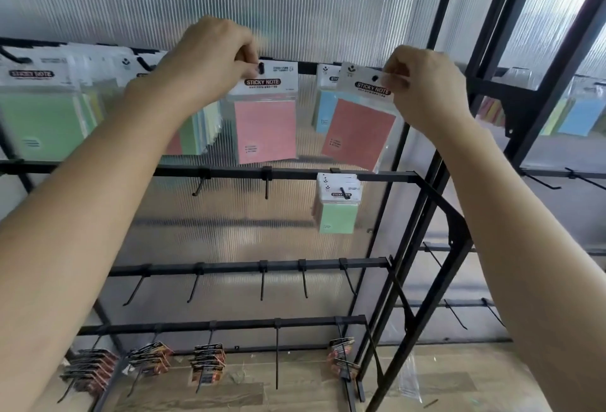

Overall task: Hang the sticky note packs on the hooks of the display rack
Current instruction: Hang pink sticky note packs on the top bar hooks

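Note:
My left hand (213, 50) pinches the top left corner of a pink sticky note pack (265, 126) whose header hole sits on a hook (261, 67) of the top bar. My right hand (423, 83) pinches the header of a darker pink pack (359, 132), tilted, its hole at the tip of the hook to the right. A blue pack (323, 109) hangs behind it. Several green and mixed packs (42, 116) hang on the hooks to the left. A small green pack (337, 211) hangs from the second bar.
The black rack (436, 195) has lower bars with bare hooks (262, 283). Dark carded goods (206, 365) hang on the bottom row. A second rack at right carries more coloured packs (570, 116). A ribbed translucent panel backs the rack; wooden floor lies below.

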Tool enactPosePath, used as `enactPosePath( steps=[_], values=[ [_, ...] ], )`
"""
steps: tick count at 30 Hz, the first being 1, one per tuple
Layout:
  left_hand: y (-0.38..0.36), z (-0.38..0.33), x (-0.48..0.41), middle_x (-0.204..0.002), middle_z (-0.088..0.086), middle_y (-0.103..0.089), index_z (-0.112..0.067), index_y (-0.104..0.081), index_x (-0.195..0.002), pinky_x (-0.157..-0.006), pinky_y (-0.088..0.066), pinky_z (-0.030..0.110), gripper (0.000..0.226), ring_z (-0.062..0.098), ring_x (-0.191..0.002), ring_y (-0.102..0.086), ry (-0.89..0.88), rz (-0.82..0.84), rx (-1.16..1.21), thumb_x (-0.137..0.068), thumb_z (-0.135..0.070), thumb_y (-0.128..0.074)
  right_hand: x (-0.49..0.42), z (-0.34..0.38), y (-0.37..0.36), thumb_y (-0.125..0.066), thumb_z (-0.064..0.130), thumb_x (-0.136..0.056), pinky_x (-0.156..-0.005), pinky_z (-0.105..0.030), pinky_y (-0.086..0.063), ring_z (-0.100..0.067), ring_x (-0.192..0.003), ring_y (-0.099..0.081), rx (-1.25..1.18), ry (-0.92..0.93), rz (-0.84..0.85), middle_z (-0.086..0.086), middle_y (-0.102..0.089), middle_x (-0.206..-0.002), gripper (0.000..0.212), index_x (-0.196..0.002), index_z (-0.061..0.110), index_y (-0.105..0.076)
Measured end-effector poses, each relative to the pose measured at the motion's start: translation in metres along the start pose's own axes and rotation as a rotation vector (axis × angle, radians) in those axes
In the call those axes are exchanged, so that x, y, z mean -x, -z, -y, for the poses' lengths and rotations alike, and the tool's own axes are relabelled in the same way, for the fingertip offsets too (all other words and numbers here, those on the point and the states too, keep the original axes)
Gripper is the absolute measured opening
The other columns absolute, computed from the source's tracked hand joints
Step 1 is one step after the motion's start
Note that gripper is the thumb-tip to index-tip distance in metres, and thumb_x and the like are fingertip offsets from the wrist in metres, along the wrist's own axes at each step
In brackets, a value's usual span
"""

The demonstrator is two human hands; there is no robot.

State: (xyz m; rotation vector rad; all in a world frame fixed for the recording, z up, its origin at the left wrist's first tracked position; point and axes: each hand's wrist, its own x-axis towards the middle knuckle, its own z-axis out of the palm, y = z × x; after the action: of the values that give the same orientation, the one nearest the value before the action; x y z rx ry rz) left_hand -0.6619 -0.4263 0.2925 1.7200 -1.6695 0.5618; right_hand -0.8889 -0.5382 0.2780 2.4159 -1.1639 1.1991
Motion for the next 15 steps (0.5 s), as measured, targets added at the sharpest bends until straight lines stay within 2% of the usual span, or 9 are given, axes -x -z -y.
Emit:
enactPosePath(
  steps=[5, 8, 11, 15],
  values=[
    [0.012, -0.008, 0.002, -0.093, 0.008, -0.062, -0.002, -0.065, -0.095, -0.082, -0.043, 0.030, 0.015, 0.017, -0.083, -0.054, -0.031, -0.038, 0.056, -0.084, -0.012, -0.065, 0.001, 0.010, 0.015, -0.054, 0.019, -0.094, -0.072, -0.039, -0.046, -0.027, -0.091, -0.058, 0.001, -0.026, -0.015, -0.008, -0.065, -0.100, 0.013, -0.100, 0.012, -0.062],
    [0.012, -0.010, 0.007, -0.086, 0.003, -0.056, -0.002, -0.065, -0.095, -0.078, -0.041, 0.029, 0.015, 0.016, -0.077, -0.051, -0.054, -0.032, 0.067, -0.084, -0.012, -0.064, 0.008, 0.013, 0.017, -0.053, 0.018, -0.093, -0.073, -0.039, -0.047, -0.026, -0.090, -0.058, -0.001, -0.028, -0.009, -0.007, -0.065, -0.099, 0.012, -0.100, 0.011, -0.062],
    [0.003, -0.009, 0.019, -0.085, 0.001, -0.056, -0.002, -0.066, -0.094, -0.080, -0.041, 0.028, 0.016, 0.016, -0.080, -0.052, -0.071, -0.005, 0.094, -0.083, -0.013, -0.065, 0.022, 0.014, 0.012, -0.053, 0.017, -0.093, -0.074, -0.038, -0.048, -0.026, -0.090, -0.059, -0.007, -0.035, 0.015, -0.006, -0.065, -0.096, 0.011, -0.099, 0.012, -0.062],
    [-0.017, -0.011, 0.035, -0.085, 0.002, -0.058, -0.002, -0.066, -0.094, -0.078, -0.040, 0.027, 0.014, 0.016, -0.082, -0.053, -0.072, 0.033, 0.133, -0.084, -0.012, -0.065, 0.049, 0.010, -0.003, -0.053, 0.018, -0.094, -0.069, -0.030, -0.041, -0.016, -0.085, -0.055, -0.008, -0.063, 0.070, 0.001, -0.064, -0.095, 0.010, -0.099, 0.014, -0.062]
  ],
)
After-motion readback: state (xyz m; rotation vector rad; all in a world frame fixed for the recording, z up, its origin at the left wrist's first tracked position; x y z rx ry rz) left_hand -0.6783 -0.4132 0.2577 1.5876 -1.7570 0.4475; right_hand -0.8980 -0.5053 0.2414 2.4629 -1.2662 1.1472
